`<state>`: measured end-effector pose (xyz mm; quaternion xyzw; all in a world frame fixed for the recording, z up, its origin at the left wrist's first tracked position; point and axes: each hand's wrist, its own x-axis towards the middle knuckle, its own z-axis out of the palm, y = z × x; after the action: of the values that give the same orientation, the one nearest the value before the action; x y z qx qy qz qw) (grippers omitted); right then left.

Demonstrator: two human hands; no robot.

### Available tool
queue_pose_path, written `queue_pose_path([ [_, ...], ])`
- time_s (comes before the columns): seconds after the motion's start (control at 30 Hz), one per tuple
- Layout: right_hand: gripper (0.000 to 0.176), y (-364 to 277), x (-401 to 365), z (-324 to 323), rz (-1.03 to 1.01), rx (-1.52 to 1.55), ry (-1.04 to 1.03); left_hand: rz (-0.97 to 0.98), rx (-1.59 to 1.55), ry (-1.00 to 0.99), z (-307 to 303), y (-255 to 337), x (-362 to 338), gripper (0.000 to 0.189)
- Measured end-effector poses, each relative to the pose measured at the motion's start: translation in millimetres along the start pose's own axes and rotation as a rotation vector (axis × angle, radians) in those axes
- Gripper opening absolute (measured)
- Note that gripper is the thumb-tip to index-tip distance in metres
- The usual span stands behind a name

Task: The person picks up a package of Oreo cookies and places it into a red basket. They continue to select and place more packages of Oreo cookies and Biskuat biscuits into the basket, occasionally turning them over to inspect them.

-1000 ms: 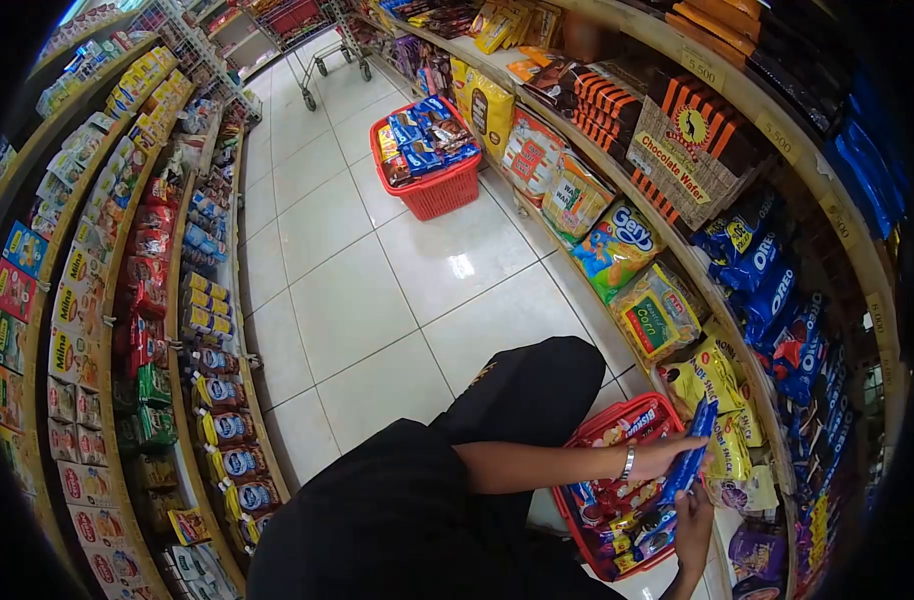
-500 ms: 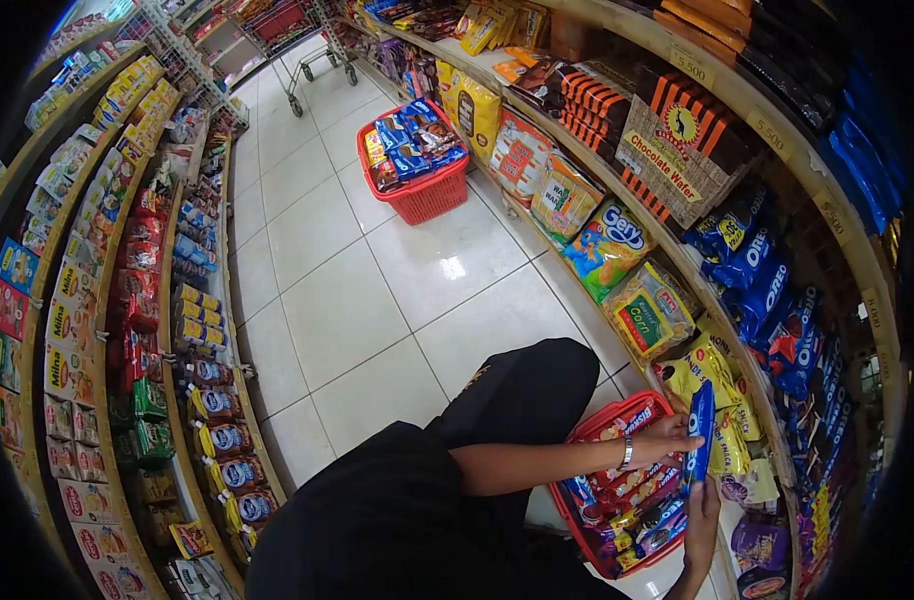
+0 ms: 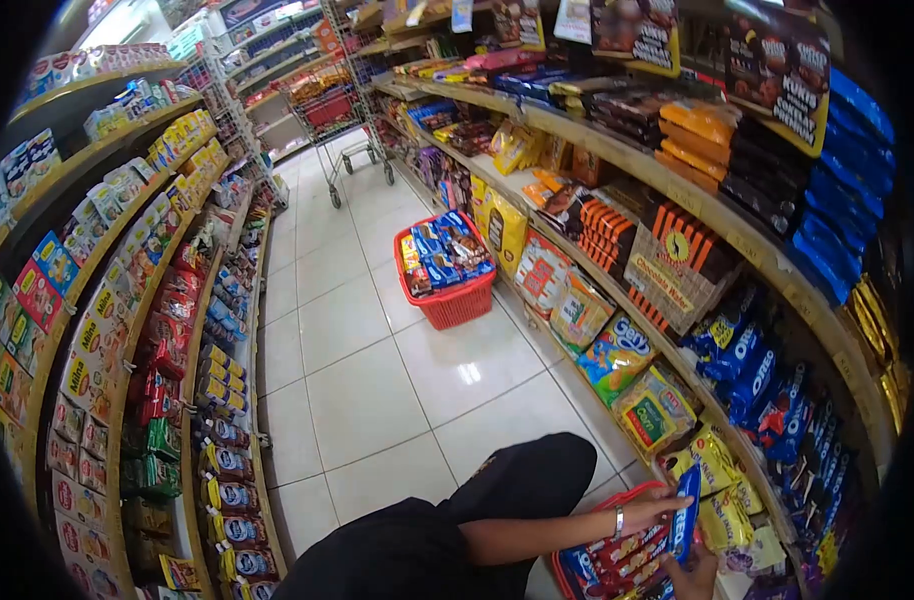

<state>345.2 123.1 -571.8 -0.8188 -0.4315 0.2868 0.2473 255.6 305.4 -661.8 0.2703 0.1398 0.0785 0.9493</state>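
Note:
A blue Oreo pack (image 3: 687, 522) stands nearly upright at the lower right, between both hands. My left hand (image 3: 657, 508), with a metal watch on its wrist, is closed on the pack's upper left side. My right hand (image 3: 693, 576) grips it from below, its fingers at the lower part. Beneath them is a red basket (image 3: 560, 572) holding red biscuit packs (image 3: 609, 560) and blue packs; its lower part is cut off by the frame. Yellow snack bags (image 3: 725, 518) lie on the low shelf just right of the hands.
Further along the tiled aisle stands a second red basket (image 3: 459, 308) filled with blue packs. A shopping cart (image 3: 339, 130) is beyond it. Stocked shelves line both sides, with Oreo packs (image 3: 752, 380) on the right. My bent dark-clothed knee (image 3: 537, 470) is beside the near basket.
The view has tilted upward, so the baskets, shelves and hands appear lower in the frame. Both hands still hold the blue pack, which now leans a little differently.

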Motion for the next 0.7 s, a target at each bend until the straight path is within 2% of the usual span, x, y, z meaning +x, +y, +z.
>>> queue_pose_path([
  [0.03, 0.042, 6, 2, 7, -0.019, 0.01, 0.042, -0.01, 0.032, -0.003, 1, 1, -3, 0.042],
  [0.07, 0.043, -55, -4, -10, 0.203, -0.011, -0.039, -0.018, 0.064, -0.004, 0, 1, -6, 0.04],
  [0.13, 0.05, 5, 10, 16, 0.064, 0.085, -0.072, -0.05, 0.047, -0.001, -8, -14, 2, 0.044],
  [0.17, 0.059, -53, 1, -3, 0.138, 0.112, -0.129, -0.137, 0.076, 0.037, -2, -6, -5, 0.048],
  [0.27, 0.067, -58, 1, 11, 0.195, -0.002, -0.063, -0.131, 0.001, -0.005, -17, -28, 13, 0.054],
  [0.3, 0.075, -42, 3, 23, 0.119, 0.036, 0.005, -0.122, 0.0, -0.007, -14, -28, 12, 0.054],
  [0.37, 0.077, -19, 1, 42, 0.063, 0.085, 0.088, -0.053, 0.025, 0.001, -10, -27, 9, 0.049],
  [0.4, 0.079, -35, 1, 42, 0.016, 0.138, 0.169, -0.044, 0.027, 0.006, -16, -31, 13, 0.049],
  [0.43, 0.081, -53, -6, 38, -0.074, 0.299, 0.168, -0.033, 0.067, 0.044, -22, -35, 18, 0.049],
  [0.47, 0.081, -63, -8, 34, -0.08, 0.3, 0.159, -0.024, 0.104, 0.084, -27, -38, 19, 0.049],
  [0.5, 0.078, -69, -10, 31, -0.098, 0.181, 0.027, -0.057, 0.08, -0.016, -21, -26, 13, 0.047],
  [0.53, 0.075, -77, -12, 25, -0.115, 0.059, -0.104, -0.05, 0.073, -0.01, -15, -17, 6, 0.047],
  [0.57, 0.064, -95, -13, 13, -0.07, -0.04, -0.262, -0.041, 0.137, 0.01, -11, -11, 2, 0.046],
  [0.63, 0.058, -104, -14, 10, -0.052, 0.01, -0.326, 0.006, 0.204, 0.081, -6, -13, 4, 0.04],
  [0.7, 0.047, -104, -12, 10, 0.016, 0.077, -0.42, 0.032, 0.135, 0.024, -4, -11, 0, 0.039],
])
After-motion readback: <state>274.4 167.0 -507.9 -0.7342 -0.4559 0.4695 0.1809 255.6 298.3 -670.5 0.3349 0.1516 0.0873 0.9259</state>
